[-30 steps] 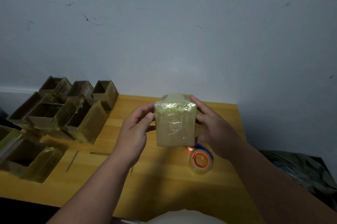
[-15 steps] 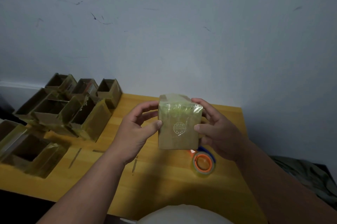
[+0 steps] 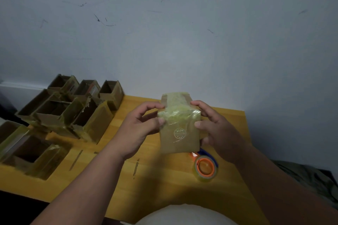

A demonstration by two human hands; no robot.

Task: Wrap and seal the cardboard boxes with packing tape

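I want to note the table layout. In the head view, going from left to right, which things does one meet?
Open cardboard boxes → left hand → tape-wrapped box held above the table → right hand. The tape roll lies below the held box and right hand, so its place in the order is unclear.

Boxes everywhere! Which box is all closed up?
The box held up between the left hand and right hand. It is taped shut, with a round stamp on its front. The boxes lying on the table gape open.
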